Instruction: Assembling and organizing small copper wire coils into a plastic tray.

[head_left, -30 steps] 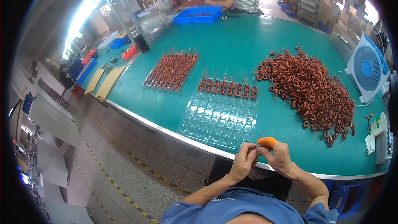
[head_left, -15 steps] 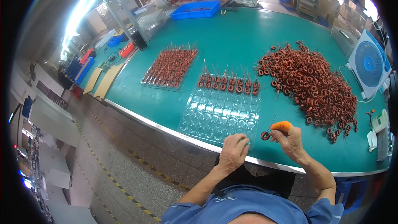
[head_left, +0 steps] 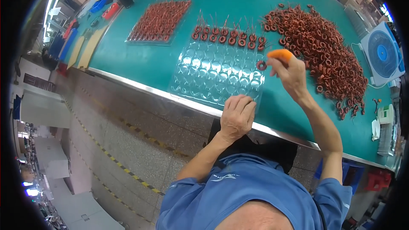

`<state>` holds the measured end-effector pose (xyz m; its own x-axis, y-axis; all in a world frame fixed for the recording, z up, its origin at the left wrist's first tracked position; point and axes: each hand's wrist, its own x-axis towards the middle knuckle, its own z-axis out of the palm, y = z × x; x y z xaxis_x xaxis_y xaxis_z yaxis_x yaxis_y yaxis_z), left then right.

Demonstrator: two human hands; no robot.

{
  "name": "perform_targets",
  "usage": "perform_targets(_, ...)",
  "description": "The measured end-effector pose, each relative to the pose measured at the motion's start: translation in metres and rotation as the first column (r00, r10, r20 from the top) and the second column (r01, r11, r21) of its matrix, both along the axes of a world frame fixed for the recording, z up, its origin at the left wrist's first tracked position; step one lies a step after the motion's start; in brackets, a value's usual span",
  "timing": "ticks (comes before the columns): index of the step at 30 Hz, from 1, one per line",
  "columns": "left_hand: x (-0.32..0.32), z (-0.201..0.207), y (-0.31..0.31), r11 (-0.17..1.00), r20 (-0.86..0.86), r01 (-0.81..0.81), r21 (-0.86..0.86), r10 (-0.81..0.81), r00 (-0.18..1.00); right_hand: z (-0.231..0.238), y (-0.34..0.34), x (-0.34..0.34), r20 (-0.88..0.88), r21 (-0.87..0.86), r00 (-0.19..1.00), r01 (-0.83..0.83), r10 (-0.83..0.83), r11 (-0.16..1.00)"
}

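Note:
My right hand, an orange cover on one finger, pinches a small reddish-brown ring-shaped wire coil. The coil hangs over the right side of a clear plastic tray with round pockets. Coils with upright wire leads fill the tray's far rows; its nearer pockets hold none. At the tray's near edge, by the right corner, my left hand is closed, fingers bent together over the rim. Its fingertips are partly hidden.
A large heap of loose coils covers the table's right part. Another tray full of coils lies at the far left. A blue fan stands at the right edge. The table's metal front edge runs before me.
The view has tilted downward, so the table sits higher in it. My right hand has carried the coil forward and left, over the tray's side. My left hand stays at the tray's near edge.

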<state>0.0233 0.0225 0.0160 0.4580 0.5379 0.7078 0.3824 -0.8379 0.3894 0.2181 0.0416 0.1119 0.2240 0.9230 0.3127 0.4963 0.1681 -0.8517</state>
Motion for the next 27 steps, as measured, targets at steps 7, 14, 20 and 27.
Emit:
perform_targets(7,-0.003,-0.004,-0.008,1.0,0.011,-0.005,-0.013,0.005,1.0,-0.02,0.096,-0.036,0.017,0.052,0.989,-0.148,0.147,0.988)
perform_targets(14,-0.008,-0.003,-0.006,1.0,0.01,-0.021,-0.01,0.021,1.0,-0.025,0.17,-0.084,0.023,0.03,0.982,-0.186,0.185,0.982)
perform_targets(20,-0.002,-0.001,-0.002,0.998,0.031,0.043,-0.036,-0.042,0.999,-0.049,0.208,-0.107,0.008,0.096,0.969,-0.248,0.248,0.964)
perform_targets(27,-0.007,-0.001,-0.009,0.999,-0.015,0.003,-0.037,-0.004,1.0,-0.066,0.21,-0.134,0.208,-0.005,0.948,-0.246,0.242,0.969)
